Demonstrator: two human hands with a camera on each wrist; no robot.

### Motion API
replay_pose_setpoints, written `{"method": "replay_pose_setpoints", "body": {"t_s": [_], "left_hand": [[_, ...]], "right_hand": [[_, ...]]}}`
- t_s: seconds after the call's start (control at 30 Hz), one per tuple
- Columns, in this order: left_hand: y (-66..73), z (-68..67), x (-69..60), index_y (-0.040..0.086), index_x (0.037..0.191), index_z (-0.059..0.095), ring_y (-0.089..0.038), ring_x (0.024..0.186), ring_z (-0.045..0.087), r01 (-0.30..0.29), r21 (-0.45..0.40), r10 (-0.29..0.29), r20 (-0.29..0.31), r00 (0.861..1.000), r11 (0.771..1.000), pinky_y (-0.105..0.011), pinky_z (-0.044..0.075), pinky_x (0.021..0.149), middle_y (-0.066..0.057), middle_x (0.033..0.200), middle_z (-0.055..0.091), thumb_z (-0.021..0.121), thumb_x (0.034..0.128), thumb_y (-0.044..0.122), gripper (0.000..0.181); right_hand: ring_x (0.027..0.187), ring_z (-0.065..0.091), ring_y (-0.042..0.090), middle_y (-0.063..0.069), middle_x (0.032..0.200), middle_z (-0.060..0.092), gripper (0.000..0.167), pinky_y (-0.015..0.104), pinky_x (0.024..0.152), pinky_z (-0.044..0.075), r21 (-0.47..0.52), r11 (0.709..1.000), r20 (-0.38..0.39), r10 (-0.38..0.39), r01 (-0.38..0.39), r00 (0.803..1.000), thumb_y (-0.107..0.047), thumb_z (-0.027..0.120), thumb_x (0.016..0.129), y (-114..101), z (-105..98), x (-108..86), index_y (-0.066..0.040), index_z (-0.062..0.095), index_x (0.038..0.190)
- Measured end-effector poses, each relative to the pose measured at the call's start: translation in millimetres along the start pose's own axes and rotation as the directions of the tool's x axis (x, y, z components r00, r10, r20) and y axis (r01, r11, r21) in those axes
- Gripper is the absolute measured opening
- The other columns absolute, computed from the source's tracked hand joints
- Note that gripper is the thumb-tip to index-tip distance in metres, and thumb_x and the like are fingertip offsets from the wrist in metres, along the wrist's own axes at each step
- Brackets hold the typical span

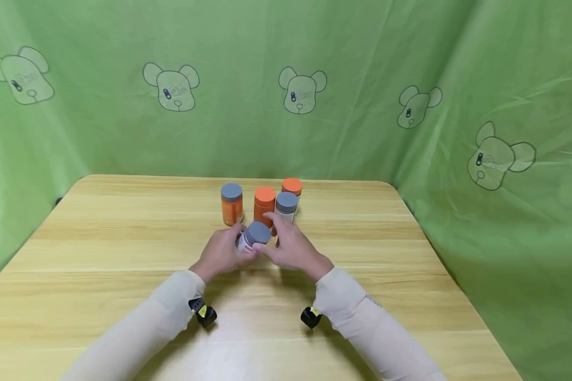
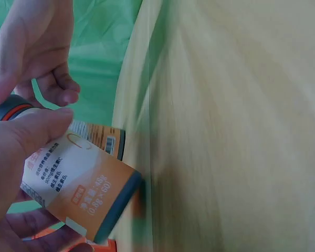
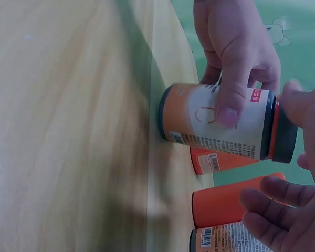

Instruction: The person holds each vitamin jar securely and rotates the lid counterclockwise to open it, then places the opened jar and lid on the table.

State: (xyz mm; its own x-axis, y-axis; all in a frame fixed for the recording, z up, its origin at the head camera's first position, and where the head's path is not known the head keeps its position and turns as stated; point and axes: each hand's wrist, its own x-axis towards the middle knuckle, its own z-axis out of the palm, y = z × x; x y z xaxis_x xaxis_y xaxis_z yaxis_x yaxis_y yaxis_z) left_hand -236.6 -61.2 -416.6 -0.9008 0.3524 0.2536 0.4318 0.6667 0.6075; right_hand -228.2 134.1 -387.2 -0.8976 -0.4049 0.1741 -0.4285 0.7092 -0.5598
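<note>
My left hand [image 1: 219, 251] grips a white-and-orange supplement bottle [image 3: 199, 121] round its body, thumb across the label. The bottle is tilted, held above the table with its grey cap [image 1: 258, 233] up; a thin orange ring shows beneath the cap in the wrist views. At the cap's edge is the thumb of my right hand [image 1: 293, 246]. Its other fingers [image 3: 273, 207] are spread off the cap, loosely bent, with a gap between them and the bottle. In the left wrist view the bottle's printed label [image 2: 86, 184] faces the camera.
Just beyond the hands stand an orange bottle with a grey cap [image 1: 232, 209], an all-orange bottle [image 1: 264, 205], a second grey-capped bottle [image 1: 286, 202] and an orange-capped one [image 1: 292, 186] partly hidden behind it. Green curtains [image 1: 238, 137] surround the wooden table [image 1: 124, 233].
</note>
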Motion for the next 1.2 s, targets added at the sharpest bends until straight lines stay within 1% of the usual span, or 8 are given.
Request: {"method": "replay_pose_setpoints", "body": {"t_s": [0.1, 0.23, 0.4, 0.63, 0.77, 0.9, 1.0, 1.2], "left_hand": [[3.0, -0.4, -3.3, 0.009, 0.102, 0.060, -0.017, 0.069, 0.056, 0.000, 0.020, 0.000, 0.013, 1.000, 1.000, -0.032, 0.048, 0.061, -0.003, 0.081, 0.062, 0.086, 0.0671, 0.034, 0.050], [8.7, -1.2, -7.4, 0.010, 0.098, 0.059, -0.017, 0.067, 0.054, 0.012, 0.034, -0.013, 0.031, 0.999, 0.999, -0.030, 0.046, 0.058, -0.001, 0.077, 0.059, 0.088, 0.0629, 0.035, 0.051], [14.8, -2.4, -12.2, 0.011, 0.098, 0.058, -0.017, 0.065, 0.053, 0.005, 0.105, -0.012, 0.064, 0.998, 0.994, -0.030, 0.045, 0.055, 0.000, 0.074, 0.056, 0.087, 0.0606, 0.039, 0.055], [18.8, -3.2, -15.2, 0.010, 0.098, 0.059, -0.016, 0.064, 0.052, -0.017, 0.158, 0.004, 0.084, 0.996, 0.987, -0.030, 0.044, 0.053, -0.001, 0.076, 0.056, 0.086, 0.0599, 0.036, 0.053], [20.1, -2.8, -17.1, 0.009, 0.103, 0.061, -0.016, 0.064, 0.052, -0.026, 0.164, 0.008, 0.108, 0.994, 0.986, -0.029, 0.044, 0.053, -0.001, 0.078, 0.056, 0.087, 0.0598, 0.034, 0.056], [23.2, -2.8, -19.2, 0.007, 0.106, 0.061, -0.015, 0.066, 0.052, -0.034, 0.158, 0.013, 0.133, 0.991, 0.987, -0.028, 0.045, 0.055, -0.001, 0.080, 0.057, 0.086, 0.0611, 0.033, 0.058], [25.4, -3.3, -21.0, 0.008, 0.104, 0.060, -0.015, 0.066, 0.052, -0.048, 0.160, 0.025, 0.146, 0.989, 0.986, -0.029, 0.045, 0.055, 0.000, 0.080, 0.058, 0.086, 0.0623, 0.034, 0.056], [27.2, -5.0, -22.6, 0.009, 0.101, 0.060, -0.013, 0.065, 0.052, -0.077, 0.174, 0.051, 0.149, 0.987, 0.982, -0.029, 0.045, 0.056, 0.002, 0.078, 0.058, 0.086, 0.0623, 0.036, 0.054]], "right_hand": [[0.090, 0.061, 0.022, 0.008, 0.107, 0.061, 0.071, 0.034, 0.077, 0.050, -0.020, 1.000, 0.029, -0.001, 0.001, 1.000, -0.039, 0.068, 0.089, -2, 1, -2.5, -0.007, 0.036, 0.143], [0.095, 0.061, 0.019, 0.011, 0.112, 0.063, 0.062, 0.036, 0.081, 0.049, -0.035, 0.999, 0.049, 0.007, -0.005, 0.999, -0.040, 0.064, 0.092, -5, 2, -6.6, -0.009, 0.041, 0.140], [0.080, 0.060, 0.017, 0.008, 0.099, 0.063, 0.046, 0.031, 0.068, 0.049, -0.082, 0.996, 0.050, -0.013, 0.017, 0.999, -0.042, 0.060, 0.094, -6, 4, -11.2, -0.010, 0.051, 0.125], [0.070, 0.057, 0.015, 0.005, 0.087, 0.061, 0.047, 0.030, 0.060, 0.047, -0.137, 0.990, 0.052, -0.025, 0.032, 0.998, -0.047, 0.056, 0.094, -5, 3, -16.1, -0.008, 0.054, 0.120], [0.063, 0.055, 0.014, 0.002, 0.079, 0.058, 0.041, 0.030, 0.054, 0.045, -0.146, 0.988, 0.066, -0.031, 0.040, 0.997, -0.046, 0.056, 0.095, -4, 2, -18.8, -0.010, 0.055, 0.114], [0.059, 0.053, 0.013, 0.000, 0.074, 0.056, 0.038, 0.029, 0.052, 0.043, -0.140, 0.990, 0.071, -0.024, 0.034, 0.997, -0.048, 0.055, 0.094, -1, 2, -20.5, -0.012, 0.054, 0.108], [0.057, 0.053, 0.011, -0.001, 0.071, 0.055, 0.038, 0.028, 0.051, 0.043, -0.115, 0.993, 0.074, -0.023, 0.031, 0.997, -0.049, 0.055, 0.094, -1, 2, -21.8, -0.013, 0.054, 0.106], [0.055, 0.051, 0.009, -0.003, 0.068, 0.055, 0.036, 0.026, 0.049, 0.042, -0.067, 0.996, 0.059, -0.054, 0.058, 0.997, -0.049, 0.057, 0.092, 0, 2, -23.1, -0.014, 0.055, 0.102]]}}
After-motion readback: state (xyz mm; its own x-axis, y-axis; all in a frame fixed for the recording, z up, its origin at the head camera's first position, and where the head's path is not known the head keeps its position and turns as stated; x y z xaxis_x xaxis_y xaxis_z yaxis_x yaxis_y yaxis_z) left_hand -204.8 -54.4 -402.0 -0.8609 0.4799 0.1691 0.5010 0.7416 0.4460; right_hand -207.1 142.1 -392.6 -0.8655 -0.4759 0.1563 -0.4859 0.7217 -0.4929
